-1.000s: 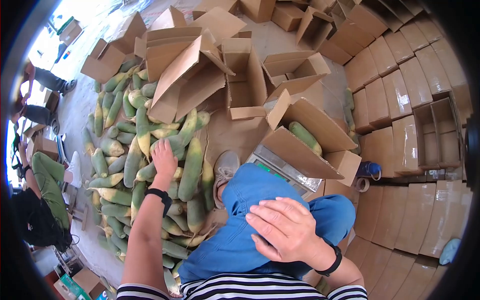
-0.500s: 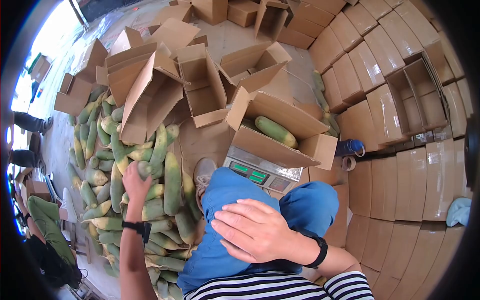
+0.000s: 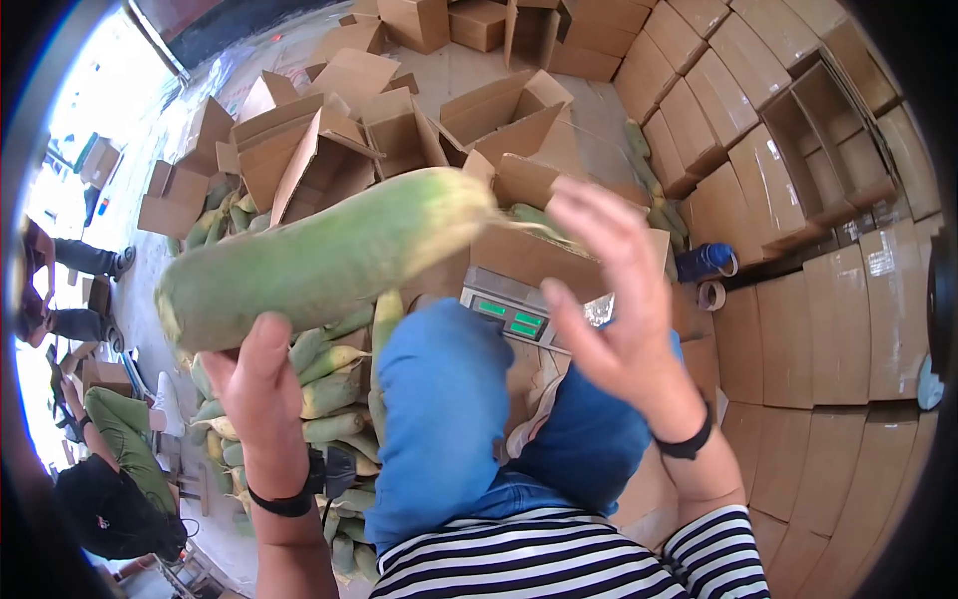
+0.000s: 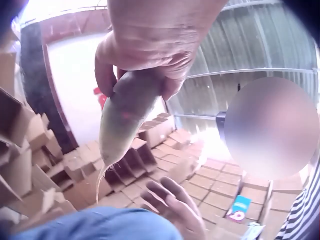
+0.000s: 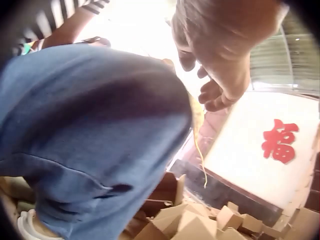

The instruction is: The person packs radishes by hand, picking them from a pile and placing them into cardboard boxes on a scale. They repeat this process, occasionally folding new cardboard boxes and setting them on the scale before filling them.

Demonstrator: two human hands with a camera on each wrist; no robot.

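Note:
Held up in front of my body, a large green radish (image 3: pixel 319 260) spans the head view, its pale root end pointing right. My left hand (image 3: pixel 261 394) grips its blunt end, thumb on the near side; the left wrist view shows fingers curled around the radish (image 4: pixel 127 112). Fingers spread, my right hand (image 3: pixel 631 309) is raised near the thin root tail, holding nothing. Beyond the radish, an open carton (image 3: pixel 539 262) sits on a digital scale (image 3: pixel 511 317) with lit green digits. Another green radish (image 3: pixel 539 218) shows inside the carton, partly hidden.
A heap of radishes (image 3: pixel 329 384) covers the floor at left. Several open cartons (image 3: pixel 504 115) lie beyond it. Stacked boxes (image 3: pixel 838 329) form a wall at right, with a blue bottle (image 3: pixel 705 262) and tape roll (image 3: pixel 712 296) beside them. Other people sit and stand at far left.
My left hand has lifted a radish from the heap up before my chest. The right hand has left my knee and risen forward, fingers spreading.

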